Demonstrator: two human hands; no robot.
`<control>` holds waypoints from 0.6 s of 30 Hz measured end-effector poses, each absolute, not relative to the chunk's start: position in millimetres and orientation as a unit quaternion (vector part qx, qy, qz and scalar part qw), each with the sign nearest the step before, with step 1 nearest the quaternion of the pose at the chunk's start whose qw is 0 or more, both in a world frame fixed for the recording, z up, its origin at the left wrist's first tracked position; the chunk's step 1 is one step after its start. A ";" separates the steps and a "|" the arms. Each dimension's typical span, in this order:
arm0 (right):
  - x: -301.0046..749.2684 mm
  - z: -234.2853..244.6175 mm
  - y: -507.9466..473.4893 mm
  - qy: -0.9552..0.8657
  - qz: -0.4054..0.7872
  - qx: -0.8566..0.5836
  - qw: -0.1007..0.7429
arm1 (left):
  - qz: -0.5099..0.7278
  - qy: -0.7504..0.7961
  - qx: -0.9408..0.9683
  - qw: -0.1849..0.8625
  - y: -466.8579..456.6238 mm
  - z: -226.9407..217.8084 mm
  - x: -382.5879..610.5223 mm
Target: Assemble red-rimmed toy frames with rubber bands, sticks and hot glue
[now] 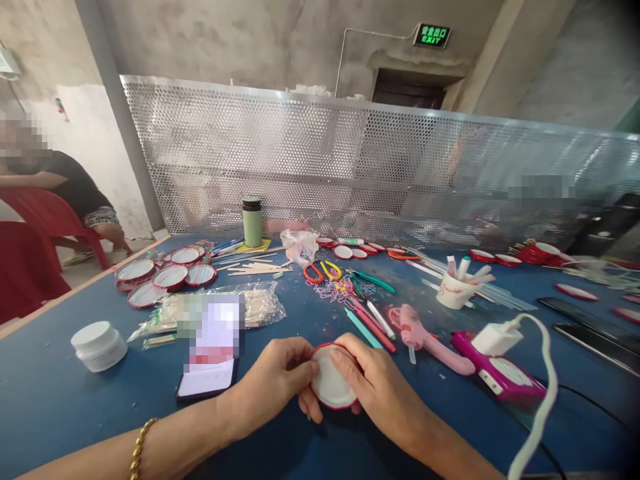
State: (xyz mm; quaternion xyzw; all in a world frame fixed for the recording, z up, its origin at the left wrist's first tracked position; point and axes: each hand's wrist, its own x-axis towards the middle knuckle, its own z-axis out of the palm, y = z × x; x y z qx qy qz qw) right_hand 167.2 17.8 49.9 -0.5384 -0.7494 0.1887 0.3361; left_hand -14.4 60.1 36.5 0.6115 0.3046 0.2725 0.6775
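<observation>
Between my two hands is a round white disc with a red rim (334,381), held just above the near edge of the blue table. My left hand (285,373) grips its left side, thumb on the white face and fingers curled underneath. On the other side, my right hand (377,380) presses its thumb across the upper right of the face, its fingers behind the rim. Just beyond lie pink and green pens (373,323) and a pink hot glue gun (425,340). A phone (207,383) with a lit screen rests left of my left hand.
Similar discs (170,277) are piled at the left. A white jar (99,347), a bag of wooden sticks (260,303), scissors (377,281), a paper cup (455,291) and a purple power strip (520,387) with a white cable surround the work area. A perforated metal panel (300,153) stands behind.
</observation>
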 end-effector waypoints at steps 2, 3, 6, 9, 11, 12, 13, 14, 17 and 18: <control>169.1 59.6 28.9 -0.770 0.075 -0.546 0.320 | 0.275 0.325 0.608 0.670 60.5 32.5 -15.1; 171.3 65.2 37.1 -0.761 0.021 -0.562 0.323 | 0.276 0.332 0.607 0.667 60.8 31.1 -15.3; 177.4 81.5 70.3 -0.730 -0.116 -0.616 0.274 | 0.281 0.342 0.608 0.660 61.1 29.0 -15.4; 177.1 91.2 105.7 -0.709 -0.161 -0.669 0.156 | 0.286 0.347 0.610 0.652 60.5 29.5 -15.5; 174.8 93.0 122.7 -0.696 -0.149 -0.698 0.079 | 0.289 0.349 0.611 0.649 60.1 30.4 -15.8; 174.0 92.9 128.1 -0.697 -0.138 -0.702 0.044 | 0.292 0.348 0.611 0.649 60.0 30.6 -16.0; 173.8 92.5 131.6 -0.693 -0.129 -0.710 0.014 | 0.294 0.345 0.609 0.651 60.1 30.6 -16.1; 174.2 91.9 133.2 -0.687 -0.124 -0.716 -0.007 | 0.296 0.341 0.607 0.654 60.3 30.3 -16.1; 178.4 90.3 131.6 -0.670 -0.118 -0.732 -0.037 | 0.300 0.333 0.601 0.662 61.4 28.3 -15.9; 179.8 89.8 130.3 -0.666 -0.115 -0.735 -0.043 | 0.300 0.331 0.600 0.664 61.7 27.6 -15.8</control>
